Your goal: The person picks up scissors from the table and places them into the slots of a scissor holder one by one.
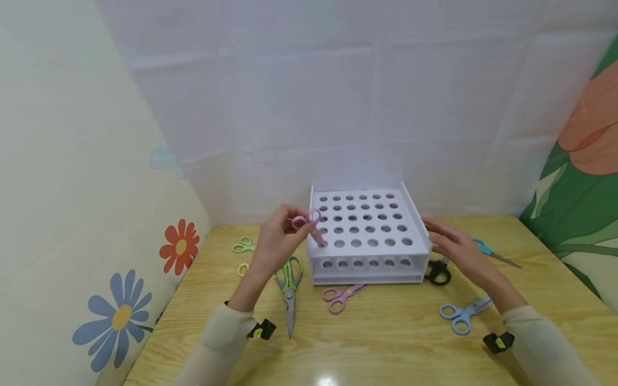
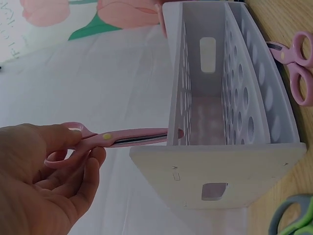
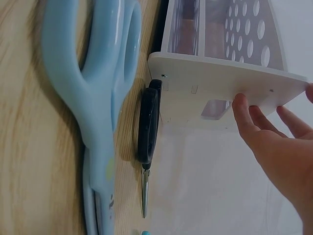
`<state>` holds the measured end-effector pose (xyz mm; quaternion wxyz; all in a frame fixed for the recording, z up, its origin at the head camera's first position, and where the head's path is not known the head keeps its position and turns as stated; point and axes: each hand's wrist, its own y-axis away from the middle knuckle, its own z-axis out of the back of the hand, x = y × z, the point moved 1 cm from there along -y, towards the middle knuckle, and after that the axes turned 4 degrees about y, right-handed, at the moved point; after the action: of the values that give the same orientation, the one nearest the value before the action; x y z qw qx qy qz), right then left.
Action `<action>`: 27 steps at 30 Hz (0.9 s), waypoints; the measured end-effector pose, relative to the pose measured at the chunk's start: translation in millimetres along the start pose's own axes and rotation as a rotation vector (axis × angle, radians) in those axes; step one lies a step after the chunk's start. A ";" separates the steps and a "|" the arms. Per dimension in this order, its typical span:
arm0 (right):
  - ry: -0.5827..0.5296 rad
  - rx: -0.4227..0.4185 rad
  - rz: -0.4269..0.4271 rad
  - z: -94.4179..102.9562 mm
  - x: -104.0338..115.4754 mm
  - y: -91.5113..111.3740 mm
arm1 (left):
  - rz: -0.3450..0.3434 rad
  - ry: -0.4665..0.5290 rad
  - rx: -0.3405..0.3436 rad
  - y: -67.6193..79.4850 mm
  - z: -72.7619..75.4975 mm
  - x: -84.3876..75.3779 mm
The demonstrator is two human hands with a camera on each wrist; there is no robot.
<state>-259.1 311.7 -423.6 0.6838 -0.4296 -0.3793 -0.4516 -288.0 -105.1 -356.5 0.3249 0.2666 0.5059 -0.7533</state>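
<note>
My left hand (image 1: 276, 246) pinches a pair of pink scissors (image 2: 122, 137) by the handle loops. Their closed blades point down, with the tip just inside a hole at the front left of the white rack (image 1: 364, 250). Rows of round holes cover the rack's top plate, and another row shows on a lower level. At the rack's right side wall, my right hand (image 1: 456, 253) rests its fingertips (image 3: 240, 105) on the outer face, beside a cut-out slot. Those fingers are fairly straight and grip nothing.
Green-grey scissors (image 1: 289, 297) lie left of the rack, near small green scissors (image 1: 244, 245) and a yellow loop (image 1: 243, 269). Other pink scissors (image 1: 340, 298) lie in front. Rightward are black scissors (image 1: 439, 273), light blue scissors (image 1: 462, 315) and teal scissors (image 1: 488, 250). A white sheet hangs behind.
</note>
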 end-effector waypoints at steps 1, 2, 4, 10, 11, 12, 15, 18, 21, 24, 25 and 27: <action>-0.003 0.000 -0.001 -0.1 -0.3 0.0 | -0.008 -0.017 0.008 0.1 -1.2 1.1; -0.005 -0.001 -0.002 -0.3 -0.5 0.2 | -0.014 -0.033 0.017 0.4 -2.4 1.7; -0.007 -0.002 -0.003 -0.7 -1.1 0.4 | -0.023 -0.061 0.037 0.8 -5.3 3.8; -0.001 -0.004 -0.012 -0.7 -1.3 -0.2 | -0.057 -0.192 0.082 1.2 -11.9 6.3; 0.000 -0.004 -0.016 -0.5 -1.1 -0.5 | -0.065 -0.224 0.084 1.3 -12.6 6.5; 0.002 -0.005 -0.019 -0.3 -1.0 -0.9 | -0.074 -0.256 0.085 1.3 -13.2 6.6; 0.001 -0.005 -0.022 0.0 -0.8 -1.7 | -0.087 -0.346 0.086 1.1 -15.9 9.1; -0.003 -0.002 -0.022 -0.4 -0.8 -2.0 | -0.090 -0.413 0.093 -0.1 -19.0 12.7; -0.004 -0.001 -0.024 -0.6 -1.3 -1.6 | -0.104 -0.478 0.097 -1.3 -22.0 15.8; -0.007 -0.003 -0.025 -0.3 -2.1 -1.2 | -0.122 -0.544 0.104 -1.7 -24.5 17.6; -0.010 -0.004 -0.024 0.0 -2.2 -1.1 | -0.127 -0.564 0.107 -1.7 -25.2 18.0; -0.013 -0.009 -0.020 0.6 -2.4 -1.2 | -0.132 -0.595 0.116 -1.4 -26.5 18.2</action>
<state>-261.0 312.7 -425.2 0.6749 -0.4319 -0.3861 -0.4571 -298.9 -84.0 -378.1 0.3931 0.0190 0.3609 -0.8455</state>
